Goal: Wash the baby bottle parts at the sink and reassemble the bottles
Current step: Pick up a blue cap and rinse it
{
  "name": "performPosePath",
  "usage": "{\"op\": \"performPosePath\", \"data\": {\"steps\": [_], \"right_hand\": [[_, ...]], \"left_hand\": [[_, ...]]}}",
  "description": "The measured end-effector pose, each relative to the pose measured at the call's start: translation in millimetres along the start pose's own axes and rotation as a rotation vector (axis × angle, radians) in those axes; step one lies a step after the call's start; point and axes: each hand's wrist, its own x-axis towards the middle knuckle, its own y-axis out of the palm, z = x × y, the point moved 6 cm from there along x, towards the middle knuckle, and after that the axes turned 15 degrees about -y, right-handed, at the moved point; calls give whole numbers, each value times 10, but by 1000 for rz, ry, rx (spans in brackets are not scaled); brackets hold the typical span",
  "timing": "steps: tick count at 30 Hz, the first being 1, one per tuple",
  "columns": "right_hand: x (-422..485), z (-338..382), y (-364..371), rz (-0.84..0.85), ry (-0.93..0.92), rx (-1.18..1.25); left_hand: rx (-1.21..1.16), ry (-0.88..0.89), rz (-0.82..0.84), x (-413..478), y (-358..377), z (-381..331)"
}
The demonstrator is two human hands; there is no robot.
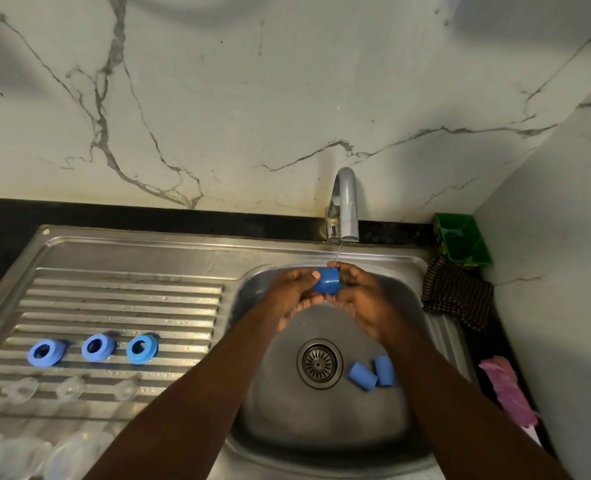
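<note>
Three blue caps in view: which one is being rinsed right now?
The blue cap held between left hand and right hand under the stream from the tap. The other two caps lie loose on the basin floor beside the drain.

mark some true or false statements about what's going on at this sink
1. The left hand and right hand hold a blue cap under the tap. True.
2. Four blue rings lie on the drainboard. False: three rings lie on the drainboard.
3. Two more caps lie in the basin beside the drain. True.
4. The green container sits left of the tap. False: the green container is to its right, in the corner.
</note>
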Motion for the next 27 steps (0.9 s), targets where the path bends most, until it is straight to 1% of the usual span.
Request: {"op": "performPosePath", "data": {"steps": [4, 7, 9, 11, 14, 15, 17, 19, 21, 24, 27], "right_hand": [[35, 15, -34, -115, 54, 151], [24, 20, -51, -171, 84, 170], [-16, -12, -26, -151, 136, 176], [-50, -58, -10, -114, 176, 164], [-50, -81, -36, -103, 153, 122], [-43, -82, -52, -104, 137, 98], [-29, -35, -66, -83, 70, 4], [-28, 78, -37, -25, -23, -201], [-26, 172, 35, 19, -83, -352], [-9, 248, 81, -13, -149, -441], [26, 214, 124, 48, -174, -538]], "left_hand": [[48, 108, 21, -3, 67, -128], [114, 198, 13, -26, 106, -174], [118, 230, -12, -37, 91, -165], [115, 225, -30, -51, 57, -136], [98, 185, -36, -48, 11, -86], [83, 164, -32, -37, 9, -65], [33, 65, -14, 20, 6, 14], [4, -34, 16, 52, 28, 100], [36, -63, 16, 51, 52, 126], [128, -82, -47, 32, 87, 134], [177, -92, -79, 34, 89, 136]]}}
